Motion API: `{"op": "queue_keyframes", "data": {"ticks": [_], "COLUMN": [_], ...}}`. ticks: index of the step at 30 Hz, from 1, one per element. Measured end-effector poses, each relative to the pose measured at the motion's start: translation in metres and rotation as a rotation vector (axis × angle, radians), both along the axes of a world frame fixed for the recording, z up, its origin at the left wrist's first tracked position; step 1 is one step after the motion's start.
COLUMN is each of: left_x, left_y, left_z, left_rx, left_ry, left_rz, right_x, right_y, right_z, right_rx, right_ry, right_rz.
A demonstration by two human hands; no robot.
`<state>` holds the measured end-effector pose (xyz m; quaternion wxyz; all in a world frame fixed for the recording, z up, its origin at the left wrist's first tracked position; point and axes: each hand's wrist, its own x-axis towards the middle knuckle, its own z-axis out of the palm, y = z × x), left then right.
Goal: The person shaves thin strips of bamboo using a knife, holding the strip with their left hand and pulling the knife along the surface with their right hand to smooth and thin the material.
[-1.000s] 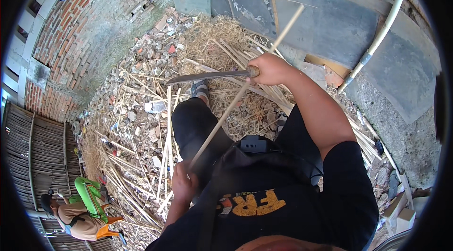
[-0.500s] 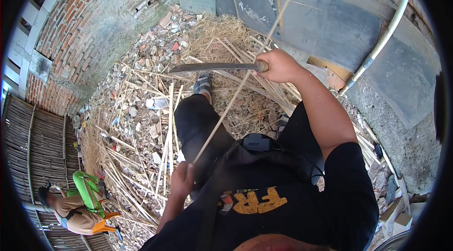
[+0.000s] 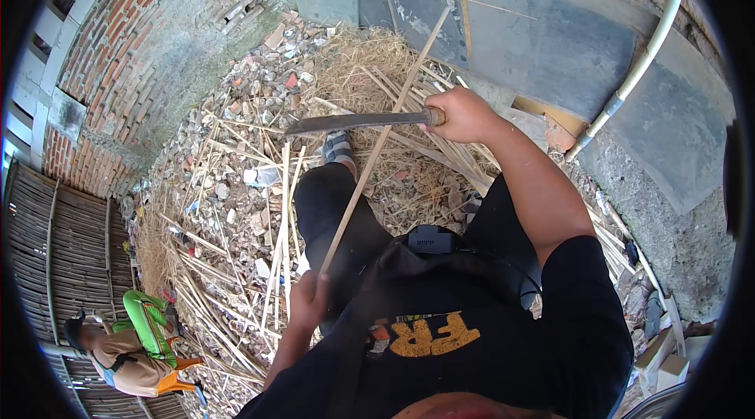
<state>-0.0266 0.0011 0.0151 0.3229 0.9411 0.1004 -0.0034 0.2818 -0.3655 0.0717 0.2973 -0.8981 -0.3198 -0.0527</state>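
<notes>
Gripping the knife (image 3: 354, 122) by its handle in the right hand (image 3: 464, 114), with fingers closed fully round it; holding a pale stick (image 3: 355, 200) in the closed left hand (image 3: 308, 301), with the thumb along the wood. Cannot tell how far it runs past that hand. Find the stick slanting up and forward past the left leg (image 3: 322, 203), with its far end in front of the grey panel (image 3: 543, 33).

Crossing it close to the handle with the blade, held nearly level — hard to tell whether edge and wood touch. Judged from the pose, at the step of working blade against stick. Calls next, most likely, for a steady left hold, an even blade angle and a stroke clear of hand and leg. Note more sticks (image 3: 285, 214) lying on the rubble (image 3: 255, 88) — well apart from the blade.
</notes>
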Motion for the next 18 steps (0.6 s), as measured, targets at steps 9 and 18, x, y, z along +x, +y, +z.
{"op": "queue_keyframes", "data": {"ticks": [9, 18], "left_x": [0.006, 0.014], "left_y": [-0.012, 0.006], "left_z": [-0.012, -0.012], "left_rx": [0.155, -0.448], "left_ry": [-0.065, 0.086], "left_rz": [0.013, 0.027], "right_x": [-0.017, 0.004], "right_y": [0.024, 0.006], "right_z": [0.002, -0.015], "right_rx": [-0.329, -0.218], "right_ry": [0.068, 0.231], "right_rz": [0.101, -0.046]}}
